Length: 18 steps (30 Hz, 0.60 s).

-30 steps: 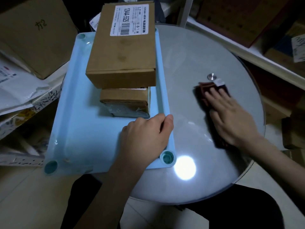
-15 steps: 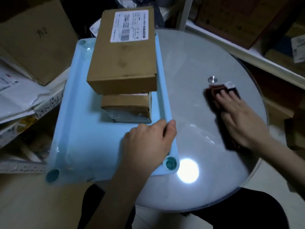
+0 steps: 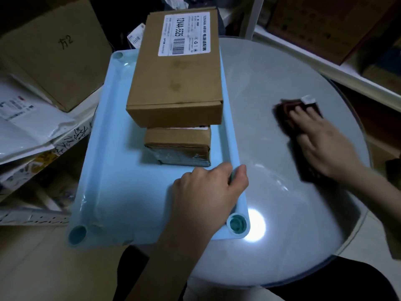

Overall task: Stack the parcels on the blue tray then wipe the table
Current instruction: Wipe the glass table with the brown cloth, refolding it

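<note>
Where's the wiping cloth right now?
In the head view, the dark cloth lies on the right side of the round glass table, flat under the right hand, well clear of the blue tray.

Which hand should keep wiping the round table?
The right hand: it lies flat on the dark cloth on the glass table. The left hand is busy, fingers curled over the blue tray rim.
</note>
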Motion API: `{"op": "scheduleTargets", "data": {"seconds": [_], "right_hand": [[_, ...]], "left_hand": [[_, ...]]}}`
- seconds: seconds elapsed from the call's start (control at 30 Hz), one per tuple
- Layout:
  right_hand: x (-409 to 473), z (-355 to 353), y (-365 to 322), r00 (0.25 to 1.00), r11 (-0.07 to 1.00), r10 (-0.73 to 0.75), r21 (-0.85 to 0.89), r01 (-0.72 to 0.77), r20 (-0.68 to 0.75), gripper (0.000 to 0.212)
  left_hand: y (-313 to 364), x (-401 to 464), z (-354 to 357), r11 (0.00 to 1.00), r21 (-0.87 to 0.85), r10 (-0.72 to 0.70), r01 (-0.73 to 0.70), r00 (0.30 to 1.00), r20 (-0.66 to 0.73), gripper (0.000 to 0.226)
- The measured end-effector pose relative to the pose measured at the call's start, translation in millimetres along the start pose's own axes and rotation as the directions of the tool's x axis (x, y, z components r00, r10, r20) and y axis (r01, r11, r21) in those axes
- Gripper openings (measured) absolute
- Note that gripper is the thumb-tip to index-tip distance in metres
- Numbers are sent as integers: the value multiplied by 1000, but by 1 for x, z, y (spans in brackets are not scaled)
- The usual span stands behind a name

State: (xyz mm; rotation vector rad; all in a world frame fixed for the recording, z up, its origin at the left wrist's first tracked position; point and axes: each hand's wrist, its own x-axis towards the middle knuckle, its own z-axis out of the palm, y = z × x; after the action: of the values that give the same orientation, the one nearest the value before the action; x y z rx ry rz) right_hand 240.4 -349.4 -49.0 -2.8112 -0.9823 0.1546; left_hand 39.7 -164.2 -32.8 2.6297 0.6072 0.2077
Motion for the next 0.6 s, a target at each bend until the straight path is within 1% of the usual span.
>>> {"op": "scheduleTargets", "data": {"seconds": [0.03, 0.07, 0.1, 0.17, 0.23, 0.3, 0.37, 0.4, 0.43, 0.47, 0.5, 0.53, 0.57, 0.6], "right_hand": [[21, -3, 2, 996, 996, 88, -14, -89, -31, 60], [42, -3, -3, 987, 989, 146, -24, -148, -62, 56], [62, -1, -14, 981, 985, 171, -26, -173, -87, 54], [91, 6, -44, 984, 990, 139, -24, -142, -115, 57], [96, 15, -76, 997, 999, 26, -33, -28, -72, 64], [71, 22, -93, 987, 985, -163, -59, 163, 14, 66], [39, 19, -81, 947, 949, -310, -36, 314, 88, 67], [30, 16, -64, 938, 942, -332, -13, 335, 95, 67], [28, 11, -43, 949, 952, -304, 5, 305, 78, 64], [30, 5, -23, 974, 975, -222, 10, 221, 39, 60], [38, 0, -7, 995, 995, -96, 11, 96, -7, 56], [52, -4, 1, 999, 1000, 25, -1, -25, -48, 54], [68, -7, 1, 990, 993, 115, -14, -116, -78, 53], [86, -9, -7, 980, 985, 170, -18, -173, -106, 52]], "left_hand": [[0, 0, -1, 1000, 18, 17, -17, 999, -28, 56], [0, 0, -1, 999, 30, 24, -23, 998, -57, 56], [-1, 1, 0, 999, 36, 22, -20, 998, -67, 55], [-1, 2, 2, 999, 45, 3, -1, 999, -47, 55], [-3, 3, 3, 999, 46, -2, 6, 997, -79, 55], [-2, 3, 2, 999, 37, 0, 3, 995, -98, 55], [-4, 3, 4, 1000, 14, 12, -10, 991, -132, 53], [-5, 2, 4, 1000, 5, 12, -12, 990, -137, 52], [-6, 3, 4, 1000, 3, 21, -21, 990, -141, 52], [-6, 2, 4, 999, 2, 34, -34, 989, -143, 51], [-6, 3, 4, 999, 6, 49, -48, 989, -142, 51], [-7, 3, 3, 999, 5, 54, -54, 989, -136, 50], [-7, 2, 3, 998, 5, 56, -56, 990, -129, 50], [-7, 1, 2, 998, 6, 57, -57, 991, -118, 50]]}}
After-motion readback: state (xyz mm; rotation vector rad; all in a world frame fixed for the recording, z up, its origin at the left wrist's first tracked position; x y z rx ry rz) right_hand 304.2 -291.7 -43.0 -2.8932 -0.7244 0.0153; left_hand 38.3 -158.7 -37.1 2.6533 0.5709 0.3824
